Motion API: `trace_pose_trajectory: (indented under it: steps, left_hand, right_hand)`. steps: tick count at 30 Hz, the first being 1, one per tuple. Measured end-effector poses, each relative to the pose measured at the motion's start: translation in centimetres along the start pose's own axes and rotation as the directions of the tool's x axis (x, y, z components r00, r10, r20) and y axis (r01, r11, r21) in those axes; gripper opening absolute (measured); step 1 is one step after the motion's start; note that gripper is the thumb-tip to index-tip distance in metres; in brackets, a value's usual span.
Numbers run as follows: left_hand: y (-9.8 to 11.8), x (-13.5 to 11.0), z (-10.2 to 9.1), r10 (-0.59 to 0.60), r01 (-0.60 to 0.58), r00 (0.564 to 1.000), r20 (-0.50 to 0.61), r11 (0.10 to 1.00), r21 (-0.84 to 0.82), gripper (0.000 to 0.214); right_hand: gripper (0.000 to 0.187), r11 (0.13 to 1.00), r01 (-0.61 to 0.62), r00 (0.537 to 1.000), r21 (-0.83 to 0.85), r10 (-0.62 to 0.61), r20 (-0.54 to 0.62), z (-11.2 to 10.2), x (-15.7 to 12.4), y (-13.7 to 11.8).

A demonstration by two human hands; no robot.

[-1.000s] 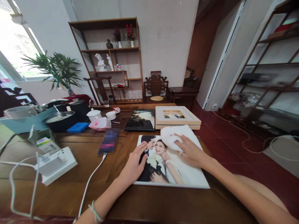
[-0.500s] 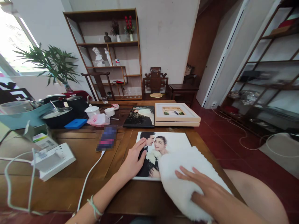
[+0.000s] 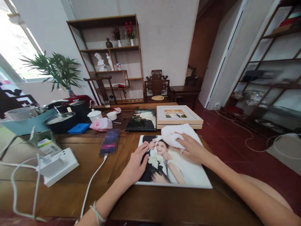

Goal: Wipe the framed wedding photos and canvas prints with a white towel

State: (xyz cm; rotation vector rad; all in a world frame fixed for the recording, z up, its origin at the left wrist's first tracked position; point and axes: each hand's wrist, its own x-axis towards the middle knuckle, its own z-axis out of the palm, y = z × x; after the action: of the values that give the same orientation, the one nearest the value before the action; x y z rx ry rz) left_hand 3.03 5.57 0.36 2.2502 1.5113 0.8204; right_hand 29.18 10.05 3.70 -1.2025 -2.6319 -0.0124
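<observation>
A large unframed photo print [image 3: 188,171] of a couple lies flat on the wooden table [image 3: 70,194] in front of me. My left hand [image 3: 136,163] rests flat on the print's left edge, fingers spread. My right hand [image 3: 191,147] presses a white fluffy cloth [image 3: 171,133] onto the print's far right part, fingers laid over the cloth. Beyond the print lie a dark photo print [image 3: 142,120] and a stack of light wooden picture frames [image 3: 178,116].
A white power strip [image 3: 58,166] with cables and a white cord [image 3: 90,183] lie at the left. A blurred phone [image 3: 109,142], blue box [image 3: 78,128], black pots [image 3: 61,121], cups and a pink pouch [image 3: 101,124] crowd the far left. Shelves stand behind and right.
My right hand has swept the cloth from the print's near right corner back up to its far right part. The left hand has stayed on the left edge.
</observation>
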Motion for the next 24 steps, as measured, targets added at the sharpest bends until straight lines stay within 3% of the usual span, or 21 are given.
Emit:
trace_pose_trajectory:
  steps: [5,10,16,20,24]
  left_hand:
    - [-0.1,0.0,0.1,0.001,-0.001,1.000,-0.008,1.000,-0.005,0.040]
    - [-0.1,0.1,0.2,0.027,-0.027,0.999,-0.030,1.000,-0.013,0.041]
    - [0.0,0.2,0.1,0.023,-0.023,0.999,-0.023,1.000,-0.007,0.042]
    - [0.1,0.1,0.0,0.023,-0.023,1.000,-0.015,1.000,-0.004,0.042]
    - [0.1,0.1,-0.1,0.026,-0.026,1.000,-0.014,1.000,0.001,0.043]
  right_hand:
    - [0.050,0.999,-0.036,0.998,-0.006,0.036,0.047,-0.3,-1.1,-1.8]
    - [0.049,0.997,-0.078,0.987,0.004,0.077,0.145,-2.1,-5.8,-6.1]
    - [0.052,0.975,0.180,0.975,0.130,-0.194,0.107,-3.7,-10.7,-8.8]
    - [0.063,0.985,0.095,0.989,0.143,-0.110,0.102,-3.4,-9.9,-8.2]
    - [0.052,0.994,-0.030,0.995,0.103,0.020,0.101,-2.0,-6.2,-5.5]
